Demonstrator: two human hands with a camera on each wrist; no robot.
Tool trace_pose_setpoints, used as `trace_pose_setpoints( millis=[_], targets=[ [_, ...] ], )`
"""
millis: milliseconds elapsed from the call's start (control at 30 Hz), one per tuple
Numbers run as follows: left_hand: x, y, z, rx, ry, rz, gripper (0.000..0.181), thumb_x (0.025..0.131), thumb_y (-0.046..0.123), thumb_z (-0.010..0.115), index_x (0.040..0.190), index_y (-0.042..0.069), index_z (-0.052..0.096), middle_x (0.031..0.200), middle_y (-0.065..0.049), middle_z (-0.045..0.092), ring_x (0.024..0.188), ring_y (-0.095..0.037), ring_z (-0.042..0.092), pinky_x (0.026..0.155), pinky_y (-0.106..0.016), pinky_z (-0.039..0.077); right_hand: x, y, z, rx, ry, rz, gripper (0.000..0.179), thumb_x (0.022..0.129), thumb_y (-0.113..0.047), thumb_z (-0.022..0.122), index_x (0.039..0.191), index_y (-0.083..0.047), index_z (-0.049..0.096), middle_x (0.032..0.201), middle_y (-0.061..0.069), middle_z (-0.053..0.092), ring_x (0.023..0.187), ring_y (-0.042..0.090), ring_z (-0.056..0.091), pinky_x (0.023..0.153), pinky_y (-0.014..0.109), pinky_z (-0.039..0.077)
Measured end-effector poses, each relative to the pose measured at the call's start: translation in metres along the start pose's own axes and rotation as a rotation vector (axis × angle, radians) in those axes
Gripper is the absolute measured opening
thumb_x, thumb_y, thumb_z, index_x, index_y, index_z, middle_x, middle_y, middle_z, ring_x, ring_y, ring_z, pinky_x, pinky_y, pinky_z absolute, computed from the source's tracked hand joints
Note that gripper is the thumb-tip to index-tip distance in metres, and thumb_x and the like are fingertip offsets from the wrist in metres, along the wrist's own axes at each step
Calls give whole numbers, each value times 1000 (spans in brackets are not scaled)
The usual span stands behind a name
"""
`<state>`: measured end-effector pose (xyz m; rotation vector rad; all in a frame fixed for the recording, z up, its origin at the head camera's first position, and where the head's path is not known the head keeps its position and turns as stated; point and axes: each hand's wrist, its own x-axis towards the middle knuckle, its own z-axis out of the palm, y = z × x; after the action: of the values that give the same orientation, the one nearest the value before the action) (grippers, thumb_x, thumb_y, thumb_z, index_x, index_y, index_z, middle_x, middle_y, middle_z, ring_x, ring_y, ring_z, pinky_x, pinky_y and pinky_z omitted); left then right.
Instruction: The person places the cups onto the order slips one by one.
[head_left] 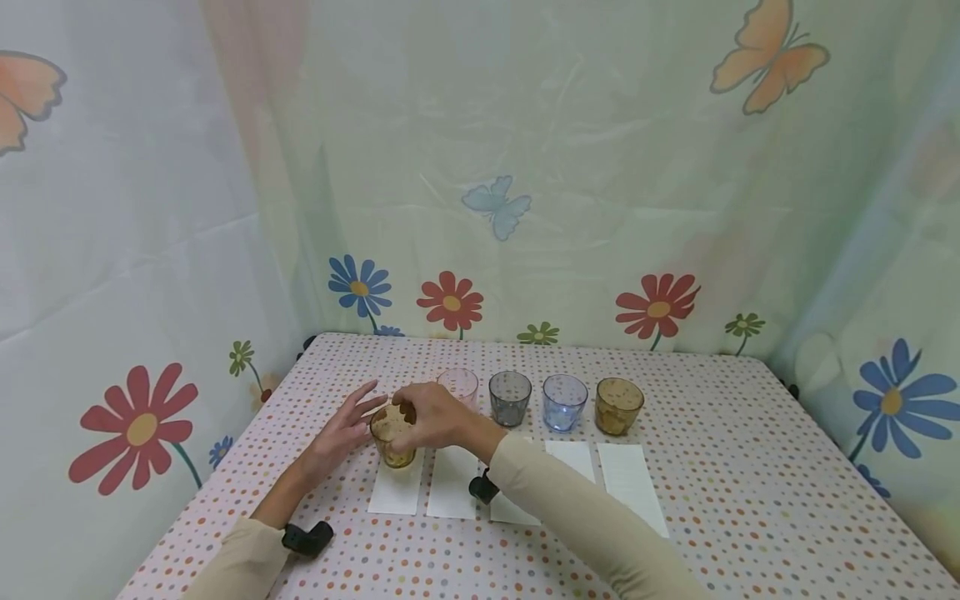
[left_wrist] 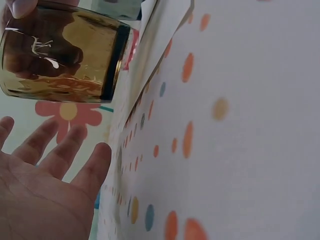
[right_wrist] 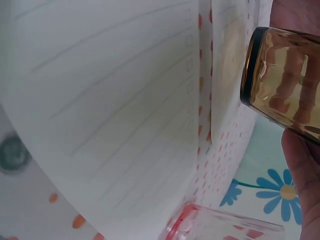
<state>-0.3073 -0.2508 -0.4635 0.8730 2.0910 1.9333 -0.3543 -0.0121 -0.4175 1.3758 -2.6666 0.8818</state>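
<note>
An amber glass tumbler (head_left: 390, 429) is held upright at the left of the table, over the far end of the leftmost white paper strip (head_left: 394, 492). My right hand (head_left: 437, 415) grips it by its sides. In the right wrist view, the thumb is on one side of the tumbler (right_wrist: 282, 82) and fingers show through the glass. Beside it on the left, my left hand (head_left: 341, 435) has its fingers spread and holds nothing. The left wrist view shows that open palm (left_wrist: 47, 185) next to the tumbler (left_wrist: 92, 57), with a gap between them.
To the right, a pink glass (head_left: 459, 385), a grey glass (head_left: 510, 400), a blue glass (head_left: 564, 404) and another amber glass (head_left: 618, 407) stand in a row. Several paper strips (head_left: 633, 487) lie in front of them, partly under my right arm. A patterned curtain (head_left: 562, 208) hangs behind the dotted tablecloth (head_left: 750, 500).
</note>
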Motion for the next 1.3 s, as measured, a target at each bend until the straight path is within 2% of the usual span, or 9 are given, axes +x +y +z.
trace_pose_setpoints(
  millis=[300,500,567,700,833,933,1067,1167,1300],
  targets=[
    [-2,3,2,32,-20,18,72,103,4,38,164,14,1,163,-35,7,147,-57,12,113,-68,26,-4,-1,3,-28,-22,-3,60,72,-42,83,119,-7,67,94,-3,66,80,6,57,67,17,49],
    [-5,5,5,55,-25,23,77,100,3,44,164,16,3,163,-34,10,146,-58,14,111,-42,39,-6,1,8,-39,-43,13,61,71,-45,84,116,-8,67,93,-5,64,79,4,54,65,17,48],
    [-6,5,5,48,-21,30,79,100,3,47,164,16,4,163,-34,11,146,-59,14,109,-37,41,-6,2,9,-44,-45,7,61,71,-47,85,115,-10,67,93,-6,64,79,3,54,66,16,48],
    [-11,3,8,61,-26,29,83,99,6,52,164,15,3,163,-34,13,146,-58,16,109,-47,43,-11,1,11,-24,-65,19,63,71,-50,86,116,-11,67,93,-7,64,80,3,55,66,16,49],
    [-15,-1,11,67,-15,-16,87,96,10,57,164,19,4,164,-31,14,148,-55,19,110,-58,40,-15,-1,11,-16,-76,31,66,71,-53,88,117,-10,68,95,-7,65,80,4,56,67,17,49],
    [-16,-4,12,57,-11,-42,91,94,11,62,164,21,5,165,-29,13,148,-54,18,111,-61,37,-16,-1,10,-24,-90,34,72,72,-57,86,121,-9,68,100,-5,67,84,4,58,69,17,50],
    [-13,-2,13,64,-19,-22,96,92,13,67,164,18,3,164,-30,14,147,-56,18,112,-67,32,-16,-1,4,-55,-95,40,79,75,-60,83,130,-7,65,109,-1,70,90,6,62,74,18,52],
    [-9,3,12,74,-13,-10,98,91,14,70,164,21,5,164,-28,18,147,-54,20,113,-70,26,-14,0,-1,-67,-69,30,76,80,-58,80,134,-7,64,110,2,72,91,8,64,76,20,52],
    [-9,4,14,73,1,-40,99,89,13,72,164,28,9,164,-25,21,148,-50,23,114,-69,24,-15,1,-4,-45,-39,11,68,86,-55,75,134,-7,65,108,2,73,90,8,65,77,21,53]
  ],
)
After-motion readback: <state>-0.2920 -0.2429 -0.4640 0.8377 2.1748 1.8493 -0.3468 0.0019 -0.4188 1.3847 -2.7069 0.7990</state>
